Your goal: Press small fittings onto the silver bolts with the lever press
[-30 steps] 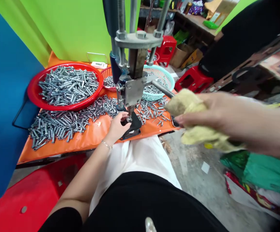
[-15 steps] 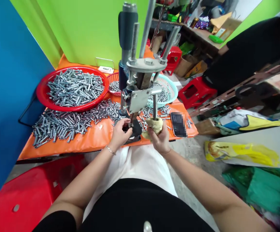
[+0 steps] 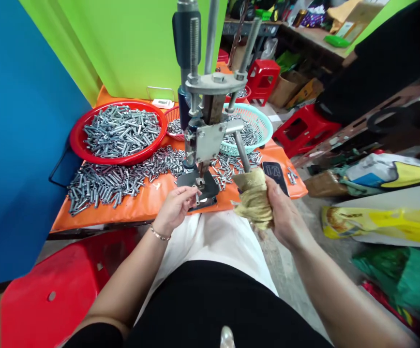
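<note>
In the middle stands a hand press (image 3: 210, 142) with a metal front plate, threaded rods and a dark base (image 3: 210, 186). My left hand (image 3: 173, 208) pinches a small silver eye bolt (image 3: 197, 197) between thumb and fingertips, just in front of the press's ram. Wrapped in yellowish cloth, the press's lever handle (image 3: 254, 200) slants down to the right, and my right hand (image 3: 286, 212) is closed on its outer side; some fingers are hidden behind the cloth. Many similar eye bolts (image 3: 104, 186) lie heaped on the orange tabletop (image 3: 155, 195) left of the press.
A red basin (image 3: 119, 159) piled with bolts is at the left, a pink basket (image 3: 172, 115) behind the press. A light-blue basket (image 3: 264, 128) and a phone (image 3: 275, 176) lie to the right. Red stools (image 3: 307, 128) stand beyond; a red chair (image 3: 57, 285) is beside my left arm.
My right hand has swung the lever handle outward and toward me. My left hand has drawn back slightly from under the ram, and the bolt in its fingers now shows. The view has shifted slightly.
</note>
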`<action>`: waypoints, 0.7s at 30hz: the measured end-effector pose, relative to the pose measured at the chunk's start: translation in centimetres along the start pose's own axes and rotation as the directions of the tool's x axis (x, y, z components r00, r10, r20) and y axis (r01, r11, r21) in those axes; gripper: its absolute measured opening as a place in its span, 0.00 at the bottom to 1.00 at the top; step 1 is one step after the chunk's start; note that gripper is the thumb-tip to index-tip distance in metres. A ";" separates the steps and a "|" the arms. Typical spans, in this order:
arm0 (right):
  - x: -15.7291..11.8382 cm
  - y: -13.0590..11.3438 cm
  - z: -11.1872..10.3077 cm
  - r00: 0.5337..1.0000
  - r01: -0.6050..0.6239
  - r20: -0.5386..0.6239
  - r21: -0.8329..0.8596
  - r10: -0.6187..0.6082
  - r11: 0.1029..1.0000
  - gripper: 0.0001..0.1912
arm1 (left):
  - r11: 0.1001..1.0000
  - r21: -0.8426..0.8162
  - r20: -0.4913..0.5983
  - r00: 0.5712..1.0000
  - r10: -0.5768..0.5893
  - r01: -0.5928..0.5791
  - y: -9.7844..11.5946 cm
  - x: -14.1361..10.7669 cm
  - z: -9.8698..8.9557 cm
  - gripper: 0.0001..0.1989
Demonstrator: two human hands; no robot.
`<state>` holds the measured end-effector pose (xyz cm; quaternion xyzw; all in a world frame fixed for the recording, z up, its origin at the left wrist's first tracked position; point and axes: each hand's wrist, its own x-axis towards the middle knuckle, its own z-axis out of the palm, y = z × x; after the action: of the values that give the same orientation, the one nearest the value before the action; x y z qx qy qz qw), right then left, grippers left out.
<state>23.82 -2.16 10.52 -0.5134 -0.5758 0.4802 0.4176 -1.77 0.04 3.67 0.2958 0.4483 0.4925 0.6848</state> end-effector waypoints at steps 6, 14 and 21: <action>2.3 3.0 2.5 0.999 -0.033 -0.025 0.051 0.034 0.998 0.29 | 0.998 -0.063 -0.018 1.000 0.005 -0.006 0.6 -1.6 -0.5 0.20; 2.8 3.0 3.2 0.999 -0.035 -0.032 0.022 0.036 0.999 0.28 | 0.481 0.865 -0.292 0.634 0.716 -0.145 4.9 -0.2 -12.3 0.13; 3.4 3.9 4.1 0.997 -0.025 -0.070 0.074 0.031 0.997 0.26 | -0.116 0.989 -0.007 0.816 0.579 0.090 4.5 3.5 -13.1 0.08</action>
<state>20.12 0.74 5.90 -0.5228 -0.5354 0.4879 0.4494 -15.05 4.40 0.86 0.6515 0.7353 0.1866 0.0130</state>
